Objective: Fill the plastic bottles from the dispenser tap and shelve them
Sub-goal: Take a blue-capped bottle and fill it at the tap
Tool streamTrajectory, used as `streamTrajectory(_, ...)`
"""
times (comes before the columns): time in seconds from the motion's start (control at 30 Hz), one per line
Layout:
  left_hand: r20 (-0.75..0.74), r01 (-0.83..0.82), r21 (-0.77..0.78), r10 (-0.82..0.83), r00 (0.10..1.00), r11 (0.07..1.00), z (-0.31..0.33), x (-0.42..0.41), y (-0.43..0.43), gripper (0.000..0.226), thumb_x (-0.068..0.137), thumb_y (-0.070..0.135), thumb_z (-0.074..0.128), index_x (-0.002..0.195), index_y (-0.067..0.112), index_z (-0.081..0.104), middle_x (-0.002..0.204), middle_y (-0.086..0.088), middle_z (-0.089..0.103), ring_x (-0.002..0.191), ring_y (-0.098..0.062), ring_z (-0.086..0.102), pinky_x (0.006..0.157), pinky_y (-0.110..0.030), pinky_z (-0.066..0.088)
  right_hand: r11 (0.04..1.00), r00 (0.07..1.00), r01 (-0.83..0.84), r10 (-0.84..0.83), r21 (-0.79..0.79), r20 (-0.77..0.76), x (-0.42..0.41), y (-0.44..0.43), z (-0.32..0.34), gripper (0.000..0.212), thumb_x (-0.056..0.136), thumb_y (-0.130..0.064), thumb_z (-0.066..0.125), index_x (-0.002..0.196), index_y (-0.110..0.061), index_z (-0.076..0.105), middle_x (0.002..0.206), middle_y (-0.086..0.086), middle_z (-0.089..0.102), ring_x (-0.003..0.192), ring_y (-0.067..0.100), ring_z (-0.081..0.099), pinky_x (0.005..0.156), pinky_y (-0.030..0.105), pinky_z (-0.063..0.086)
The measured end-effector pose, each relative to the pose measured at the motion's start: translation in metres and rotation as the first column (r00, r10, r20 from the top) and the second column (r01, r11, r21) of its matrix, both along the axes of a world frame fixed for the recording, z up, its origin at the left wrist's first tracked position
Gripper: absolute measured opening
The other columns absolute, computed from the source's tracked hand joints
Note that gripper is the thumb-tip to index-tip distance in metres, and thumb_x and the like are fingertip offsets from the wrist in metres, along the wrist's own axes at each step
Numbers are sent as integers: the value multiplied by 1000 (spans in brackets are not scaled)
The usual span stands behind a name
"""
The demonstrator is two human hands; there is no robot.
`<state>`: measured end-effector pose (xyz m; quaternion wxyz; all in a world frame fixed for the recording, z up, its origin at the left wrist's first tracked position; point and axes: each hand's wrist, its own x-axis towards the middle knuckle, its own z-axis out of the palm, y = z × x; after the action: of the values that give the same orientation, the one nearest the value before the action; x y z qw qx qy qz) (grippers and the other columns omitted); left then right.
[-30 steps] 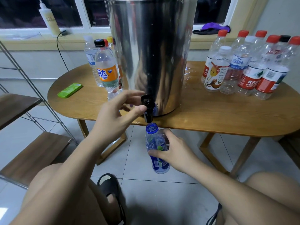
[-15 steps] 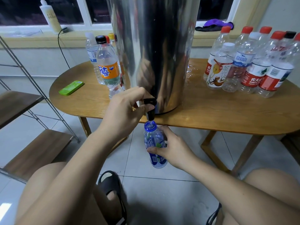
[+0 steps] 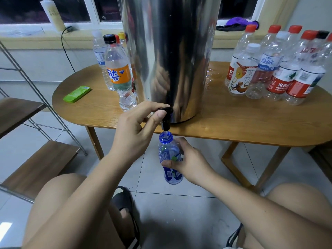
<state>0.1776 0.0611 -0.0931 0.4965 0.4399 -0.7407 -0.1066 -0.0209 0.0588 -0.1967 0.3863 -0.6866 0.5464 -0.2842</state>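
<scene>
A tall steel dispenser (image 3: 170, 56) stands at the front edge of the wooden table (image 3: 233, 123). Its black tap (image 3: 165, 119) hangs over the edge. My left hand (image 3: 138, 128) grips the tap lever, thumb against the front. Just below the spout, my right hand (image 3: 188, 164) holds an uncapped blue plastic bottle (image 3: 169, 159) upright around its middle, its mouth under the tap. A thin stream of water shows between spout and mouth.
Several capped bottles (image 3: 280, 69) stand at the table's right; a Fanta bottle (image 3: 120, 74) and others stand left of the dispenser. A green case (image 3: 76, 94) lies on the left. A metal rack with wooden shelves (image 3: 36, 164) stands to the left. My knees and sandals are below.
My left hand has closed around the tap lever and pressed it down. The blue bottle rose slightly closer to the spout, and water now runs.
</scene>
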Motion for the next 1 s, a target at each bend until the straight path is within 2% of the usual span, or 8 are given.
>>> streamTrajectory(0.2, -97, 11, 68, -5, 995, 998, -3, -4, 4, 23, 114, 32, 55, 122, 29, 76, 100, 18, 72, 95, -13, 71, 80, -41, 59, 1000, 1000, 8, -8, -4, -15, 1, 0, -2, 74, 84, -51, 90, 143, -34, 48, 136, -14, 70, 115, 9, 67, 83, 19, 50)
streamTrajectory(0.33, -139, 1, 101, 13, 990, 995, -5, -7, 5, 25, 115, 31, 54, 122, 25, 77, 99, 14, 73, 93, -16, 69, 80, -51, 59, 1000, 999, 2, -2, 0, -33, 1, -1, -5, 75, 86, -50, 89, 145, -32, 46, 139, -11, 69, 118, 12, 66, 85, 22, 50)
streamTrajectory(0.53, -184, 7, 142, 19, 983, 990, -6, -8, 7, 25, 115, 30, 54, 123, 24, 78, 96, 11, 72, 88, -18, 67, 77, -54, 57, 1000, 999, -14, 15, 10, -49, 2, -1, -8, 76, 88, -50, 87, 147, -31, 44, 143, -9, 66, 118, 12, 65, 90, 26, 53)
streamTrajectory(0.73, -204, 21, 174, 16, 979, 985, -4, -8, 8, 24, 114, 30, 56, 122, 26, 78, 97, 3, 75, 87, -23, 68, 75, -55, 57, 1000, 999, -9, 10, 12, -41, 1, -2, -9, 75, 88, -50, 87, 146, -31, 43, 141, -9, 67, 116, 12, 65, 87, 25, 53)
streamTrajectory(0.9, -220, 27, 194, 16, 975, 981, -1, -9, 9, 22, 114, 28, 56, 119, 27, 77, 99, 4, 76, 88, -20, 69, 76, -44, 58, 1000, 998, -9, 10, 14, -55, 2, -4, -11, 76, 88, -48, 88, 146, -32, 42, 143, -9, 66, 119, 15, 65, 90, 28, 56)
streamTrajectory(1.0, -228, 24, 203, 23, 973, 979, -1, -10, 10, 22, 114, 29, 55, 119, 27, 77, 98, 6, 76, 88, -19, 69, 76, -40, 58, 1000, 999, -6, 7, 20, -43, 3, -5, -12, 75, 88, -47, 88, 145, -32, 42, 141, -9, 66, 116, 12, 64, 84, 23, 53)
